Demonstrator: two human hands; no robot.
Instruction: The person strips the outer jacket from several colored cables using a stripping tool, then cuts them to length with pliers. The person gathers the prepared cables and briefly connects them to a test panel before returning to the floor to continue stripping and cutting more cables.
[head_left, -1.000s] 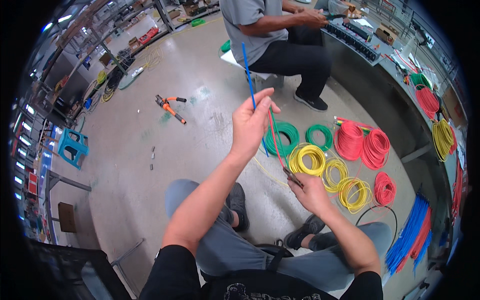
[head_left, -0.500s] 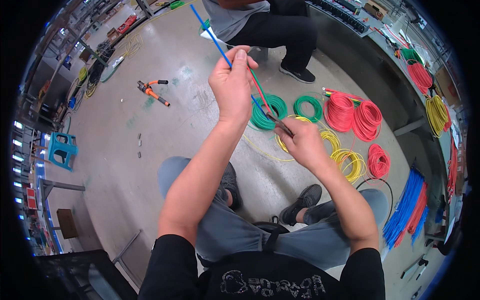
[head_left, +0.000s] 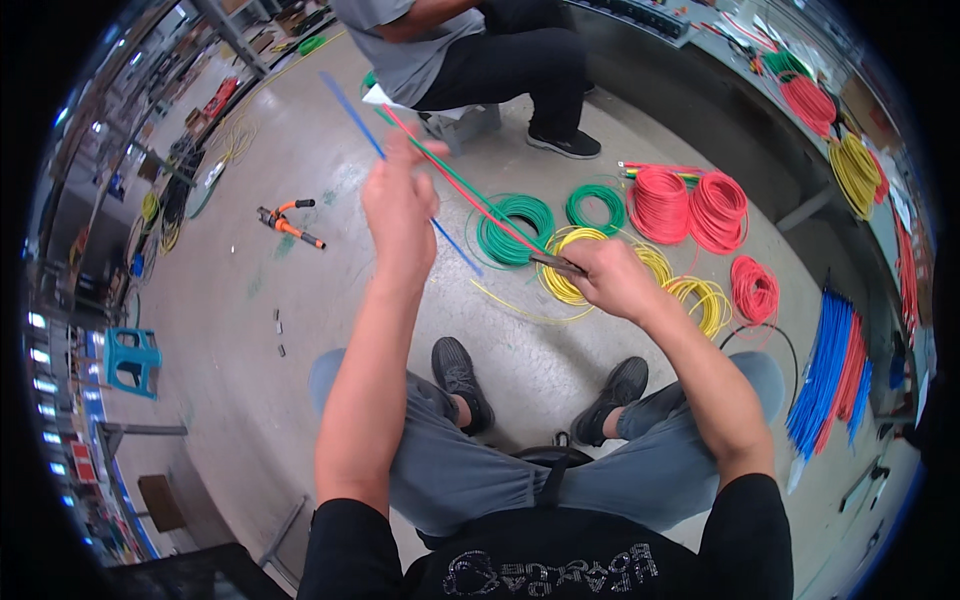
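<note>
My left hand, smeared by motion, is closed on a straight blue wire that sticks out above and below it. My right hand grips a dark tool that looks like pliers, its handles partly hidden by my fingers. From the tool's tip a red wire and a green wire run up and to the left, side by side, passing close to my left fingers. Whether those fingers touch them cannot be made out. The lower end of the blue wire is apart from the tool.
On the floor ahead lie green coils, yellow coils and red coils. Blue cut wires lie at the right. An orange-handled tool and a blue stool are at the left. Another person sits ahead.
My left hand has moved left and slightly down with the blue wire, whose lower end has come away from the tool. The red and green wires now show at greater length. The view has shifted slightly.
</note>
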